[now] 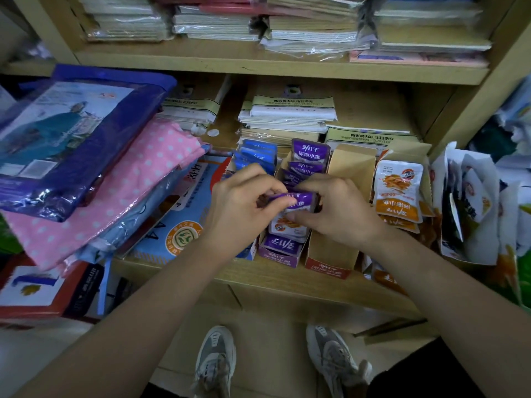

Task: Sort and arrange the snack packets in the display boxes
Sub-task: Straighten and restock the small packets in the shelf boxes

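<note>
Frame centre: left hand [244, 196] and right hand [333, 208] pinching purple packet [296, 201], long axis crosswise, directly above purple display box [283, 254].

This looks like a small shop that sells stationery and snacks together. The wooden shelves [258, 67] carry many stacks of exercise books [287, 116] held in plastic wrap or paper bands, bagged cloth goods [100, 182] sealed in clear film, and a pack of A4 paper [184, 225]. On the lower shelf stand open display boxes [280, 257], filled with rows of identical snack packets [310, 152].
</note>
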